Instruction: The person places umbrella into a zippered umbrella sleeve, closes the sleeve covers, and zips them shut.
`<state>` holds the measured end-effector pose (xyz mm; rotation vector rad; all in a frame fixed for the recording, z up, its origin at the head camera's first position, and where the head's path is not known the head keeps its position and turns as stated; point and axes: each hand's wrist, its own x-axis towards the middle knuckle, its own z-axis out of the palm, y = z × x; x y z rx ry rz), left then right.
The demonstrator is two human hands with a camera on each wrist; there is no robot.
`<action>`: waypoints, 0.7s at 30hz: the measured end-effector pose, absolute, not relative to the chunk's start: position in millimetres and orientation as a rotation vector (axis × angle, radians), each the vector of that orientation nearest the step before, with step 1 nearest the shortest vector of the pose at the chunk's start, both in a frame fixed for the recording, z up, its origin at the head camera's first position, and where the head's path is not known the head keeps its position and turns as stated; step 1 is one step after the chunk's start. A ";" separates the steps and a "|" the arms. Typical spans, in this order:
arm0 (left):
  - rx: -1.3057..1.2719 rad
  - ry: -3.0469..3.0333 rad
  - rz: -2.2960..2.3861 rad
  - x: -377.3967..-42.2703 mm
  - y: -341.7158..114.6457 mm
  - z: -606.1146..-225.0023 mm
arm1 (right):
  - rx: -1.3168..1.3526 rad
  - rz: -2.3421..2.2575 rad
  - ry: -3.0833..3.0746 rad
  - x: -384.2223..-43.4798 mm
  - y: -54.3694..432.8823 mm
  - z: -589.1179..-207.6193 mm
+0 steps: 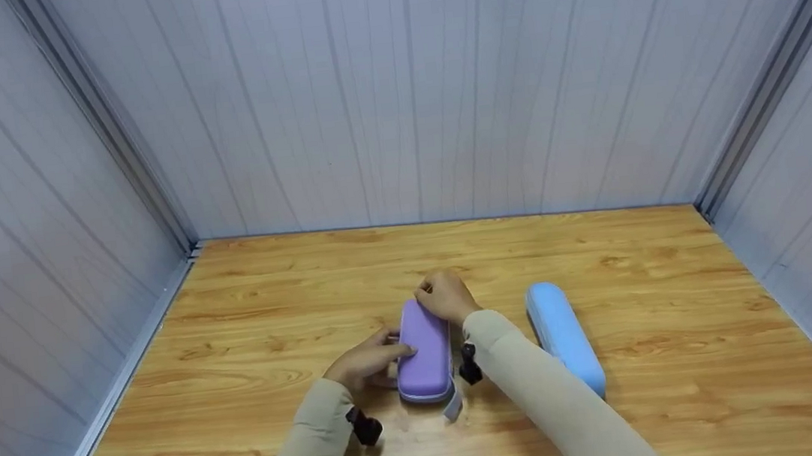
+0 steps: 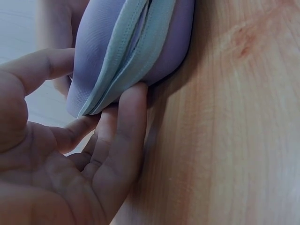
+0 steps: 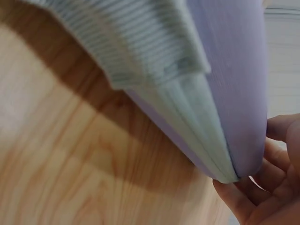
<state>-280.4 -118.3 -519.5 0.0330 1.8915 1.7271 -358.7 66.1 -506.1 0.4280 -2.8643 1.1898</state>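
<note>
Grey strap (image 1: 452, 403): trailing from the near right corner of the purple case (image 1: 423, 351); best kept clear of the zip band (image 2: 145, 56).
Left hand (image 1: 368, 360): clamped on the case's left side, thumb over the lid, apart from the other hand.
Purple case: lying mid-counter, between both hands; dark slit along the zip band, extent hard to tell.
Blue case (image 1: 564, 336): resting to the right, partly hidden by the right sleeve (image 1: 552, 394).
Right hand (image 1: 447, 295): clamped at the far end; zip pull not visible.
Handling: probably best braced firmly left, worked smoothly right, without squeezing the shell.
Backdrop: wood-grain counter (image 1: 270, 303), then pale panelled wall (image 1: 377, 95).
</note>
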 end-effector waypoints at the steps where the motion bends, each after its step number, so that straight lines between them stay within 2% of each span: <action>1: 0.035 1.890 1.728 -280.1 -118.4 -519.7 | 0.437 1.193 -2.873 -357.6 67.3 -505.2; 9: 0.029 1.874 1.742 -279.5 -118.1 -520.5 | 0.375 1.181 -3.071 -347.5 78.5 -496.7; 21: 0.053 1.912 1.727 -278.6 -119.2 -519.8 | 0.336 1.399 -3.157 -330.6 93.7 -498.0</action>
